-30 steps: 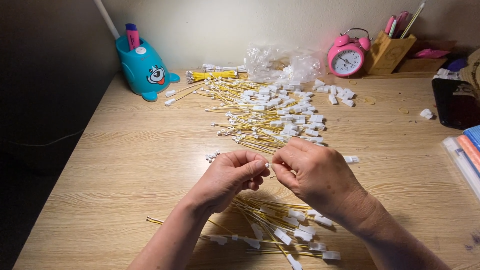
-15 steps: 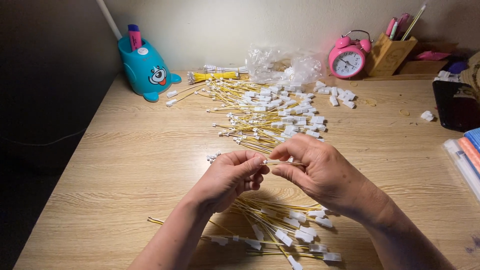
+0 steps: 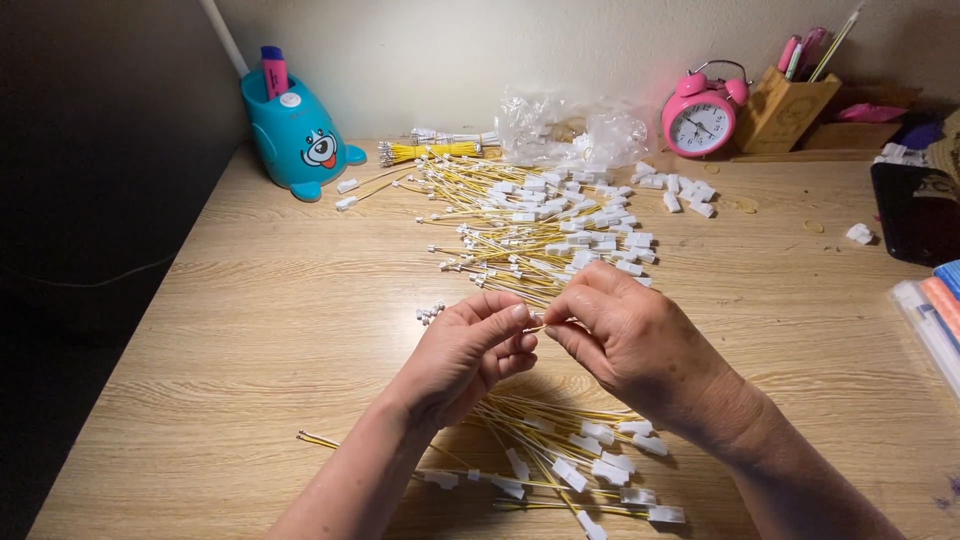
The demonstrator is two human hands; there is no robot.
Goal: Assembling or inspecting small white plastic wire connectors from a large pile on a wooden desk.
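Wooden counter (image 3: 200,330) was lit; left hand (image 3: 465,350) & right hand (image 3: 635,335) pinched one thin yellow wire (image 3: 537,327) between fingertips near counter's middle, prob. v. light, bendy, best gripped close to its end, w/ piles of wires (image 3: 530,225) toward back edge.

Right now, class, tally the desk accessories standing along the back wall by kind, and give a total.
Pink alarm clock: 1
Blue animal-shaped pen holder: 1
Wooden pencil holder: 1
Total: 3

Two bare hands (image 3: 560,345) — forearms uncovered, no sleeves, rings or watch
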